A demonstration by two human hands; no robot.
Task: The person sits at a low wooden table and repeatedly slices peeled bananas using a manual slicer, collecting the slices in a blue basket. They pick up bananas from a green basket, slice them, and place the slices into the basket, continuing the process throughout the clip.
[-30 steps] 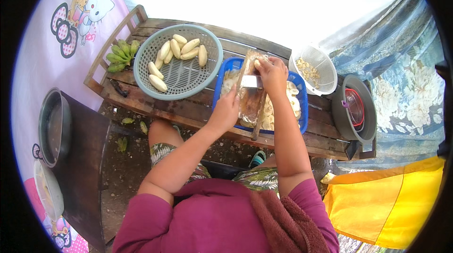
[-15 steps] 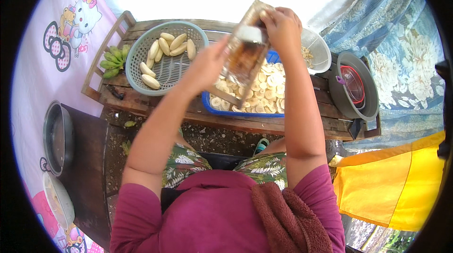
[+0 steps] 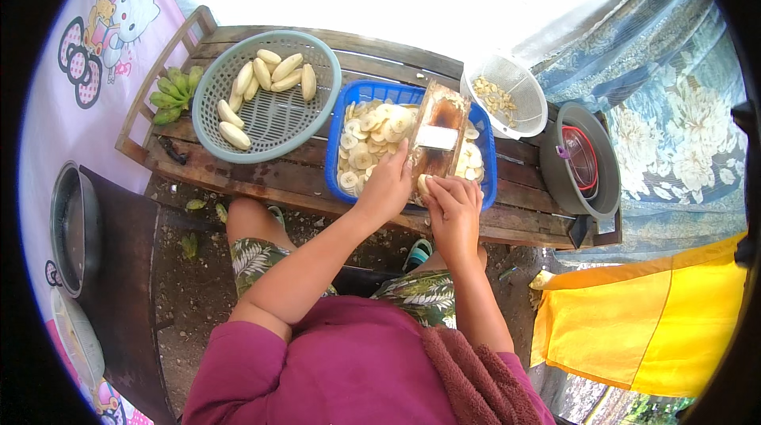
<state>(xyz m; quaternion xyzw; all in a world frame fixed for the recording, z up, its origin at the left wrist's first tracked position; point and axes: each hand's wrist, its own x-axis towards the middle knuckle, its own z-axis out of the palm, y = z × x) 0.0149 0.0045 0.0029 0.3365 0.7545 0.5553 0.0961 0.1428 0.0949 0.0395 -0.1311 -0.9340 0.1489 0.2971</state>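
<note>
A wooden mandoline slicer (image 3: 453,113) with a pale middle piece leans over a blue plastic basket (image 3: 491,163) full of round banana slices (image 3: 363,145). Along its left edge, my left hand (image 3: 386,189) grips the board. At the board's near end, the fingers of my right hand (image 3: 456,215) close on a peeled banana (image 3: 424,185), of which only a pale end shows. To the left, several whole peeled bananas (image 3: 287,68) lie in a grey-green strainer basket (image 3: 208,116).
All this stands on a slatted wooden bench (image 3: 380,48). Green unpeeled bananas (image 3: 170,96) lie at its left end. On the right are a white strainer (image 3: 533,112) with small pieces and a grey basin (image 3: 606,187) holding a red-rimmed one. A dark side table (image 3: 119,266) stands left.
The slicer has come down from a raised tilt to over the blue basket. My right hand has moved from its top end to the near end, now with a banana.
</note>
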